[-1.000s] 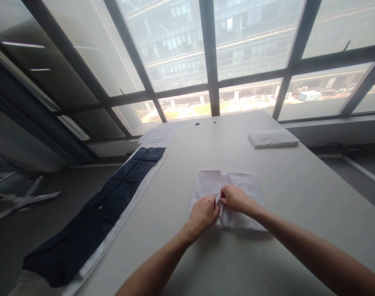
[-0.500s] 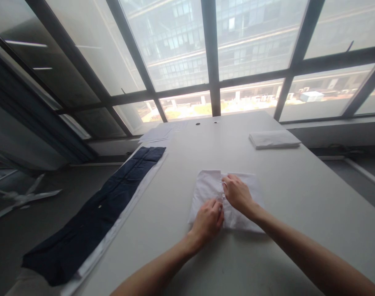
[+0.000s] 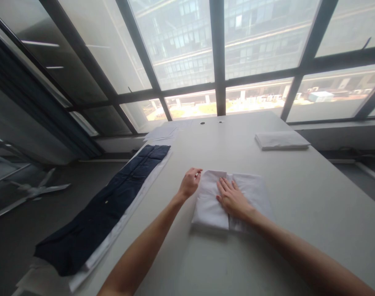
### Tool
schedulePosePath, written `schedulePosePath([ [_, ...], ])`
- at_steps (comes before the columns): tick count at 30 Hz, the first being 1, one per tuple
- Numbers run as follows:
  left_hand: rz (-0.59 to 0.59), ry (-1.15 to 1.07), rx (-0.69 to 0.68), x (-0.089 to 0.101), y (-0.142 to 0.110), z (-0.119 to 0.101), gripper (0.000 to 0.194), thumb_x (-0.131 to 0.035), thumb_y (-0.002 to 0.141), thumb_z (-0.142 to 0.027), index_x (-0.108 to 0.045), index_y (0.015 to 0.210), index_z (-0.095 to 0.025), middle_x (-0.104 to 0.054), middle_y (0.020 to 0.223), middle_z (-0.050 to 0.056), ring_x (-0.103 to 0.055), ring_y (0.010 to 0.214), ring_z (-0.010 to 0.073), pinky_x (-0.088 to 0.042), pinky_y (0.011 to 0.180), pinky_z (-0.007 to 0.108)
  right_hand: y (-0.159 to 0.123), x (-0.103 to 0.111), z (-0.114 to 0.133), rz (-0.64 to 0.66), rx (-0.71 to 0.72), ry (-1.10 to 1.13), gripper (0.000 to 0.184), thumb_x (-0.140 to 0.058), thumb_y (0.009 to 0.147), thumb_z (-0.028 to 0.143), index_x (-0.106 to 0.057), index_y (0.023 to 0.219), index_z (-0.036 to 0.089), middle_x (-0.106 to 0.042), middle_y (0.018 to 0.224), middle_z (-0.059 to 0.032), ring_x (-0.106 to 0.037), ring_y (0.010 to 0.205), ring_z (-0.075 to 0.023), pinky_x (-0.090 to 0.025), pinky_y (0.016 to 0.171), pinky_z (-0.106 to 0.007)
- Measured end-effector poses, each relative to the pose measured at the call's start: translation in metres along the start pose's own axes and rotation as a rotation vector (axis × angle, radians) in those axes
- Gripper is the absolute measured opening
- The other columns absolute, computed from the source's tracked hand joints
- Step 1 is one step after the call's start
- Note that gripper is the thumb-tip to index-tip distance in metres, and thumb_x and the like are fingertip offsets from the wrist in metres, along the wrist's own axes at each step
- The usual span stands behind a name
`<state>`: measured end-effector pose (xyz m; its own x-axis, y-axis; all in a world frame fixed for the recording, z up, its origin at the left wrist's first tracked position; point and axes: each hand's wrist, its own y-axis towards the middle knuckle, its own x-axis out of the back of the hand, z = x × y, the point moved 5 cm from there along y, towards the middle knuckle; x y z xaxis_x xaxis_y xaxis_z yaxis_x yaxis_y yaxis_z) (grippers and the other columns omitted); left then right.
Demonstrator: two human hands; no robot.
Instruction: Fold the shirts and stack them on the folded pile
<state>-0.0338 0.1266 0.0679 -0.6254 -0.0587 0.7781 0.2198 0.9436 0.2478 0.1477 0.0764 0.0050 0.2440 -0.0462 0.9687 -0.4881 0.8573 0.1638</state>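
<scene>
We have the white cloth (image 3: 212, 210) in front of us on the near middle of the smooth white surface (image 3: 205, 267), folded into a squarish packet with two panels meeting along a line down its centre. Our right hand (image 3: 235, 202) lies flat over that line, its fingers spread and straight, pressing on the cloth and gripping nothing. Our left hand (image 3: 189, 182) is just beside the far left corner, its fingers loosely curled with a gap showing and nothing visible between them; we cannot tell whether a fingertip touches the edge.

What could go wrong, we judge, is slipping: a sideways push from the right hand might drag the left panel out of line with the right one. A one-sided tug at the corner could skew the packet, and so smooth a surface may let it slide.

The fabric looks thin, soft and matt, lightly creased, with rounded outer folds. To the left lies a long dark blue garment (image 3: 97, 218) with seams and a small pale button, over a white layer (image 3: 93, 260). A flat, neatly layered bundle (image 3: 281, 140) sits far right, and thin papers (image 3: 161, 132) lie far left.
</scene>
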Motion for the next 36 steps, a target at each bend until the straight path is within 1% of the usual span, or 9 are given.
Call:
schedulePosePath([
  [5, 0.236, -0.036, -0.019, -0.021, 0.060, 0.037, 0.022, -0.057, 0.090, -0.022, -0.072, 0.103, -0.013, -0.069, 0.107, 0.010, -0.065, 0.092, 0.0180, -0.051, 0.090, 0.030, 0.000, -0.001, -0.002, -0.016, 0.008, 0.001, 0.058, -0.036, 0.102, 0.036, -0.040, 0.152, 0.006, -0.032, 0.161, -0.0201, -0.025, 0.151, -0.0315, -0.017, 0.122, -0.054],
  [13, 0.564, -0.018, 0.037, -0.025, 0.085, 0.058, 0.043, -0.066, 0.084, -0.056, -0.071, 0.094, -0.014, -0.067, 0.078, 0.001, -0.056, 0.070, 0.0143, -0.045, 0.064, 0.022, -0.002, 0.001, -0.001, -0.021, 0.017, 0.014, 0.059, -0.035, 0.103, 0.036, -0.039, 0.153, 0.005, -0.031, 0.161, -0.0205, -0.025, 0.151, -0.0312, -0.015, 0.123, -0.053],
  [18, 0.583, 0.107, 0.071, -0.024, 0.098, 0.051, 0.035, -0.073, 0.077, -0.049, -0.071, 0.075, -0.014, -0.065, 0.069, 0.001, -0.058, 0.066, 0.0166, -0.045, 0.062, 0.024, -0.003, 0.004, 0.000, -0.020, 0.035, 0.017, 0.060, -0.036, 0.103, 0.037, -0.036, 0.154, 0.006, -0.031, 0.161, -0.0204, -0.024, 0.151, -0.0304, -0.015, 0.123, -0.052],
  [21, 0.427, 0.186, 0.034, -0.021, 0.089, 0.029, 0.028, -0.076, 0.076, -0.034, -0.072, 0.094, -0.012, -0.071, 0.093, 0.009, -0.064, 0.091, 0.0245, -0.049, 0.082, 0.030, -0.003, 0.005, 0.001, -0.027, 0.033, 0.019, 0.060, -0.036, 0.103, 0.037, -0.036, 0.154, 0.006, -0.031, 0.161, -0.0210, -0.025, 0.151, -0.0305, -0.016, 0.123, -0.053],
  [24, 0.259, 0.207, -0.044, -0.023, 0.058, 0.004, 0.034, -0.052, 0.095, -0.024, -0.063, 0.126, -0.015, -0.064, 0.129, 0.013, -0.058, 0.120, 0.0236, -0.042, 0.105, 0.034, -0.003, 0.008, 0.001, -0.028, 0.020, 0.024, 0.060, -0.035, 0.103, 0.038, -0.038, 0.154, 0.006, -0.032, 0.161, -0.0204, -0.025, 0.151, -0.0311, -0.018, 0.123, -0.053],
  [26, 0.183, 0.213, -0.156, -0.033, 0.031, -0.009, 0.039, -0.037, 0.102, -0.021, -0.060, 0.133, -0.018, -0.062, 0.135, 0.011, -0.056, 0.126, 0.0204, -0.040, 0.110, 0.034, -0.002, 0.009, 0.002, -0.022, 0.015, 0.031, 0.060, -0.036, 0.103, 0.039, -0.038, 0.153, 0.006, -0.032, 0.160, -0.0203, -0.026, 0.151, -0.0312, -0.018, 0.123, -0.052],
  [28, 0.176, 0.295, -0.245, -0.048, 0.007, -0.013, 0.044, -0.037, 0.103, -0.026, -0.051, 0.144, -0.017, -0.050, 0.150, 0.014, -0.042, 0.142, 0.0253, -0.033, 0.117, 0.044, -0.002, 0.009, 0.002, -0.017, 0.015, 0.035, 0.061, -0.035, 0.103, 0.040, -0.039, 0.153, 0.005, -0.032, 0.160, -0.0204, -0.026, 0.151, -0.0310, -0.018, 0.123, -0.052],
  [31, 0.237, 0.439, -0.241, -0.068, -0.012, -0.004, 0.054, -0.037, 0.104, -0.039, -0.037, 0.155, -0.021, -0.026, 0.165, 0.014, -0.019, 0.153, 0.0322, -0.022, 0.119, 0.059, -0.001, 0.006, 0.002, -0.029, 0.020, 0.036, 0.061, -0.033, 0.104, 0.040, -0.040, 0.152, 0.004, -0.031, 0.161, -0.0205, -0.026, 0.151, -0.0310, -0.018, 0.123, -0.052],
  [36, 0.353, 0.525, -0.205, -0.070, -0.006, -0.002, 0.055, -0.034, 0.104, -0.046, -0.032, 0.157, -0.033, -0.018, 0.168, 0.008, -0.011, 0.154, 0.0325, -0.018, 0.119, 0.061, -0.002, 0.002, 0.001, -0.044, 0.018, 0.033, 0.061, -0.033, 0.103, 0.038, -0.038, 0.153, 0.003, -0.030, 0.161, -0.0202, -0.026, 0.151, -0.0312, -0.018, 0.123, -0.053],
])
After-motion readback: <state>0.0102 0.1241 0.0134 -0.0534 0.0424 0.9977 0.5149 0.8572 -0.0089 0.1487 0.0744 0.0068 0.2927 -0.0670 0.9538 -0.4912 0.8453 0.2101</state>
